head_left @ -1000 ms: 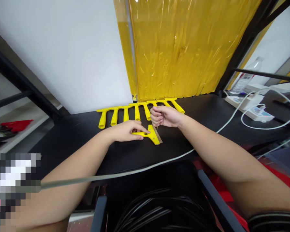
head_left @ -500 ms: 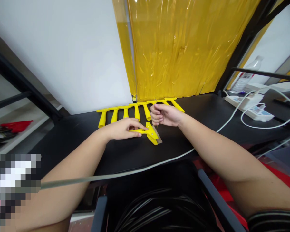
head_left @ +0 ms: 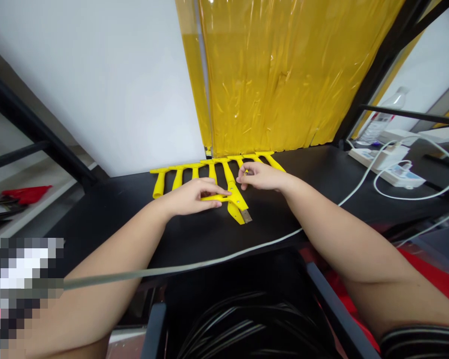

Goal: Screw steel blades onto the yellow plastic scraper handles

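Note:
A yellow T-shaped scraper (head_left: 237,198) is held by its handle in my left hand (head_left: 194,196), pinched between thumb and fingers. Its head is made of two yellow plates that spread apart at the near end. A metal blade (head_left: 247,216) sticks out there from between them. Just beyond the head's right edge is my right hand (head_left: 262,176), with fingers curled toward the thumb. Whatever its fingertips hold, if anything, is too small to make out. Behind both hands lies a row of several yellow scraper handles (head_left: 177,178), partly covered by the hands.
The black tabletop (head_left: 194,239) meets a white panel (head_left: 134,89) and a yellow plastic curtain (head_left: 277,89) at the back. A pale cable (head_left: 262,248) crosses the front. On the right are power strips (head_left: 400,174) and a plastic bottle (head_left: 381,117).
The scraper's upper plate has shifted right and now covers more of the blade. My right hand's fingers have lifted slightly from the head and curl less tightly. The left hand stays put.

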Available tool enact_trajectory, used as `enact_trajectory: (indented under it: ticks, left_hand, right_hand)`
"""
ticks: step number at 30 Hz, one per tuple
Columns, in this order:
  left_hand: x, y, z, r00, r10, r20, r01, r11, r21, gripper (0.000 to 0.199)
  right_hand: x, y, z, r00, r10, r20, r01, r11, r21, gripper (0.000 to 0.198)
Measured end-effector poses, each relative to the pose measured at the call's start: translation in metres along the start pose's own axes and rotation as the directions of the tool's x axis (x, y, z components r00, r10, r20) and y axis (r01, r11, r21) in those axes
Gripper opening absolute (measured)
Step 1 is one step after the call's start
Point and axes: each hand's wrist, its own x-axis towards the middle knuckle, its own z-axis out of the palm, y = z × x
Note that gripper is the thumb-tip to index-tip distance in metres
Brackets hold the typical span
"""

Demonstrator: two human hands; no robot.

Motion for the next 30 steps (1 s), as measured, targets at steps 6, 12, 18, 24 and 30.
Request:
enact_trajectory:
  ticks: [6, 12, 18, 24, 30]
  left_hand:
    - [0.001, 0.003, 0.002, 1.000, 0.018, -0.003, -0.018, 1.000, 0.011, 0.041]
    - [0.002, 0.004, 0.005, 0.999, 0.016, 0.033, -0.016, 1.000, 0.001, 0.040]
    - [0.003, 0.004, 0.005, 0.999, 0.023, 0.030, -0.023, 1.000, 0.007, 0.039]
    - [0.004, 0.013, 0.006, 0.996, 0.015, 0.083, -0.020, 0.997, 0.069, 0.036]
    - [-0.001, 0.017, -0.005, 0.997, 0.027, 0.076, -0.026, 1.000, -0.003, 0.033]
  right_hand:
    - [-0.002, -0.004, 0.015, 0.993, 0.063, 0.096, -0.087, 0.957, 0.278, 0.026]
    - [-0.004, -0.005, 0.016, 0.991, 0.012, 0.133, -0.047, 0.962, 0.269, 0.036]
    - [-0.001, -0.002, 0.015, 0.987, -0.076, 0.144, 0.035, 0.964, 0.264, 0.025]
    - [0.002, 0.001, 0.013, 0.958, -0.201, 0.203, 0.205, 0.979, 0.003, 0.013]
    - [0.002, 0.003, -0.001, 0.954, -0.268, 0.134, 0.276, 0.960, -0.042, 0.016]
